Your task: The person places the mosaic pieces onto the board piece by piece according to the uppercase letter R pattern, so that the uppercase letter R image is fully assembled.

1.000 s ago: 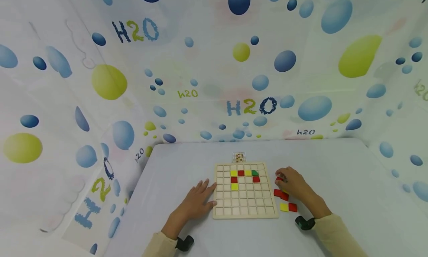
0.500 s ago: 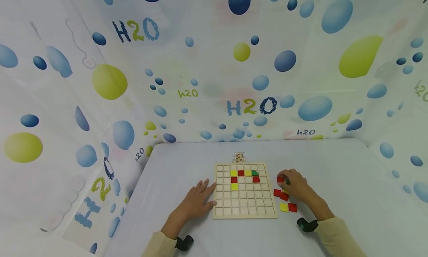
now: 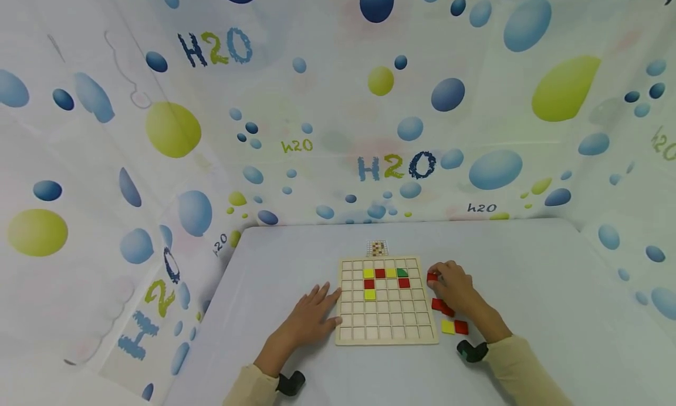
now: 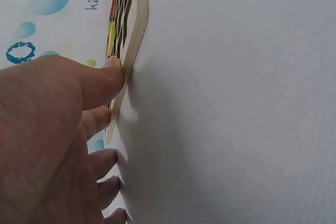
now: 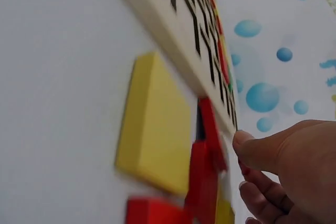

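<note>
A wooden board (image 3: 380,330) with a square grid lies on the table, holding several yellow and red tiles and one green piece (image 3: 402,273) in its upper rows. My left hand (image 3: 314,318) lies with spread fingers along the board's left side; thumb and index fingertip touch its edge, as the left wrist view also shows. Just off the board's right edge, my right hand (image 3: 455,287) pinches a red tile (image 3: 432,277) between thumb and fingers. Under that hand, more red tiles (image 3: 437,304) lie on the table, partly hidden by it.
Nearer me, a yellow tile (image 3: 448,327) and a red tile (image 3: 461,328) lie side by side, right of the board. A small printed pattern card (image 3: 377,248) sits at the board's far edge. A patterned curtain (image 3: 327,101) stands behind the table.
My right hand has moved left and slightly away from me, carrying the red tile towards the board. A dark green piece seen by its fingers half a second ago is hidden. The left hand has stayed put.
</note>
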The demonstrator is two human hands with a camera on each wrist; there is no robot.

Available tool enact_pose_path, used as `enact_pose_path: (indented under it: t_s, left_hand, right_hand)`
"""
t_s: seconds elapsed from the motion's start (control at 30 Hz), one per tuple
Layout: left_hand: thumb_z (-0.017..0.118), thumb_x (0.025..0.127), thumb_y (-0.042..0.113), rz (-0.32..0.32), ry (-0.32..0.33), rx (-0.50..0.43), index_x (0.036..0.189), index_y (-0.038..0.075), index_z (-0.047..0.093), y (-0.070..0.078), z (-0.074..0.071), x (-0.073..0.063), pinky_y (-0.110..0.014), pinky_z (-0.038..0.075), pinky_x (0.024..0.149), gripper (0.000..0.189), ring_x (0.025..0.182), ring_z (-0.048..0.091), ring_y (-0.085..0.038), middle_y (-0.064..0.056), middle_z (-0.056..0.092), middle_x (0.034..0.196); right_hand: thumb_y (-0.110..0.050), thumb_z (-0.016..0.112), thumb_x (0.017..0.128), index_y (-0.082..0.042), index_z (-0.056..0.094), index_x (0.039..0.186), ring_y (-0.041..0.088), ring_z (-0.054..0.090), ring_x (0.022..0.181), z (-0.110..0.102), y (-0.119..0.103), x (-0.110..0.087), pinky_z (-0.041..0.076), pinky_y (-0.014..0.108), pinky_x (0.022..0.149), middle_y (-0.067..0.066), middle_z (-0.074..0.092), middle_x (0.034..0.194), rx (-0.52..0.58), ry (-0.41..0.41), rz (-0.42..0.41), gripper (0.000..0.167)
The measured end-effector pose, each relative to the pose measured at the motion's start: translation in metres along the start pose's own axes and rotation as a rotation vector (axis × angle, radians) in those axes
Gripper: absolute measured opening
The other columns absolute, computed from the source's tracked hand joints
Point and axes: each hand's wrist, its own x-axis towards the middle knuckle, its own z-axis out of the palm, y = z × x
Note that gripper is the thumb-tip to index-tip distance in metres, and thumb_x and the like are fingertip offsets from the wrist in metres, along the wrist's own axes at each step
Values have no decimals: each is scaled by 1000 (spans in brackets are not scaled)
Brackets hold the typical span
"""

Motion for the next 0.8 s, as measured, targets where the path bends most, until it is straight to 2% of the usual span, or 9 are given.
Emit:
enact_pose_path:
  t_s: [0.13, 0.23, 0.43, 0.6, 0.8]
  left_hand:
    - [63, 105, 41, -3, 0, 2, 163, 13, 41, -1, 1, 0, -68, 24, 124, 68, 159, 25, -46, -21, 30, 171]
    - [63, 105, 43, -4, -1, 5, 163, 14, 41, -1, 2, 1, -68, 24, 125, 69, 159, 25, -46, -20, 30, 172]
    - [63, 105, 42, 3, 4, 1, 163, 14, 41, -1, 0, 0, -69, 24, 124, 69, 159, 25, -46, -21, 30, 171]
    - [63, 105, 40, 23, 15, 5, 163, 13, 41, -3, 1, -1, -70, 24, 123, 68, 158, 25, -49, -23, 30, 171]
    - [63, 105, 42, 35, 27, -8, 163, 14, 41, -5, 3, 0, -71, 24, 122, 68, 157, 27, -49, -23, 32, 170]
  right_hand:
    - [-21, 72, 102, -4, 65, 129, 32, 58, 111, 1, -17, 1, 52, 55, 98, 17, 61, 123, 66, -8, -38, 33]
    - [-19, 74, 101, -6, 65, 128, 30, 58, 109, 7, -34, 0, 54, 53, 98, 16, 61, 122, 94, -12, -64, 31]
    - [-19, 78, 97, -9, 67, 124, 22, 53, 98, 24, -65, 1, 50, 41, 89, 8, 61, 112, 109, -49, -68, 31]
    - [-16, 81, 95, -9, 66, 113, 18, 51, 90, 33, -77, 7, 46, 37, 81, 3, 59, 98, 138, -64, -104, 24]
    - [-19, 81, 95, -18, 70, 101, 14, 54, 93, 42, -83, 7, 46, 38, 86, -4, 60, 97, 125, -105, -135, 13]
